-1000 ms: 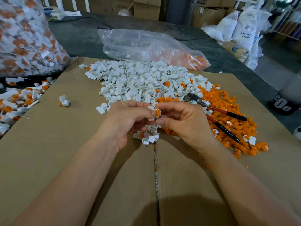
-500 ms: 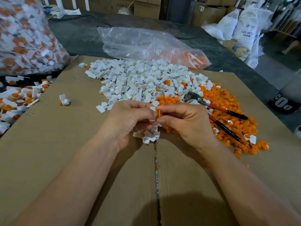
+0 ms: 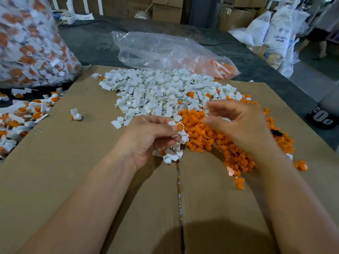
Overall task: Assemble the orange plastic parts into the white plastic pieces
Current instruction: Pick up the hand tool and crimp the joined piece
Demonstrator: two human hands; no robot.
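At the far left a bulging clear bag [image 3: 27, 44] of white-and-orange pieces stands on the dark tabletop [image 3: 88, 43]; a brown cardboard sheet [image 3: 55, 180] covers the tabletop nearer the person, and the loose stock lies on it. The heap of white pieces [image 3: 156, 92] spreads across the far middle of the cardboard; just nearer than its edge is the left hand [image 3: 146, 140]. Its fingers [image 3: 161, 139] are curled and pinch a white piece [image 3: 183, 137] at their tips, with an orange part [image 3: 180, 127] showing at the top beside the thumb; whether it is fully seated or only started, I cannot tell. The white piece looks like a small cup with a flat tab; the tab seems to point down and to the right, though the fingers hide much of it.

To the right, touching the white heap, is the heap of orange parts [image 3: 211, 138] — small, bright, stubby, tumbled at all angles. The right hand [image 3: 238, 125] hovers above that heap, blurred; its fingers [image 3: 212, 106] are loosely apart with nothing visible between them. Any fresh orange part therefore lies directly under and just left of the right hand, plainly the nearer one; the held piece lies left of those fingers — close, but apart.
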